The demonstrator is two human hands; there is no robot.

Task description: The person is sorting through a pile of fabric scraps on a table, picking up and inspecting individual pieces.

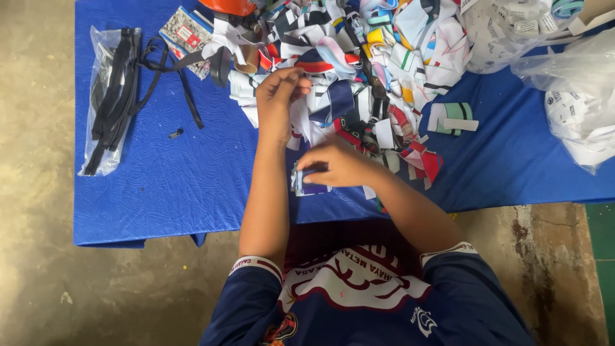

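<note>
Blue cloth covers the table. The right hand clamps a small navy strip under its fingers near the edge. The left hand pinches a white strip from the scrap pile between thumb and fingers.

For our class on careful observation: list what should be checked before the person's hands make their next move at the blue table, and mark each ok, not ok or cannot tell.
1. Right hand has a firm grip on the small folded stack of strips: ok.
2. Left hand is pinching a white strip at the pile's edge: ok.
3. Pile of coloured fabric strips lies wholly on the blue table: ok.
4. Stack sits near the table's front edge, safe from slipping: cannot tell.
5. Bag of black straps is apart from both hands: ok.
</note>
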